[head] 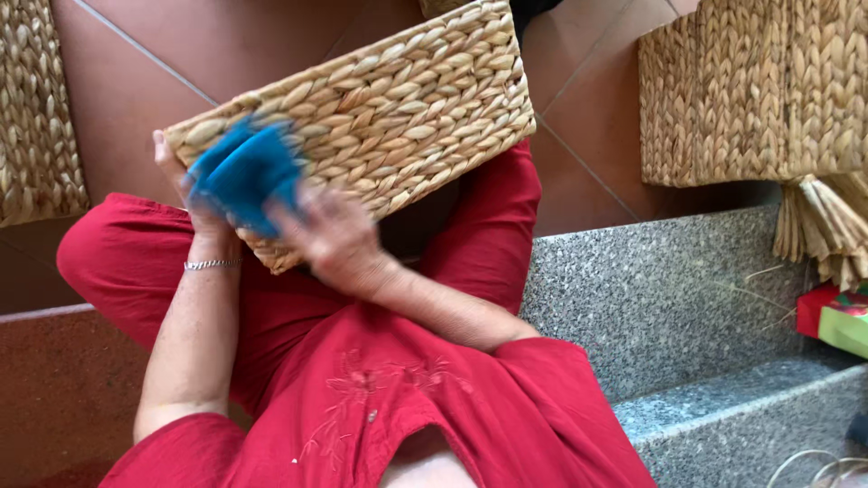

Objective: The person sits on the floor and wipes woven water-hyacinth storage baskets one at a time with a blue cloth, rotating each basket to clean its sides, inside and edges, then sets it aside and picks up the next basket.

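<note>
Blue cloth [244, 173] against woven basket [398, 108], both hands

The floor [271, 54] is reddish-brown tile with pale grout lines running slantwise. On it at far right stands a stack of woven baskets [750, 90], with a bundle of straw [818, 230] at its base. At far left, part of another woven basket [36, 108] rests on the tile. Near right is a grey speckled granite step [651, 298], where a red and green box [836, 316] lies at the right edge.
</note>
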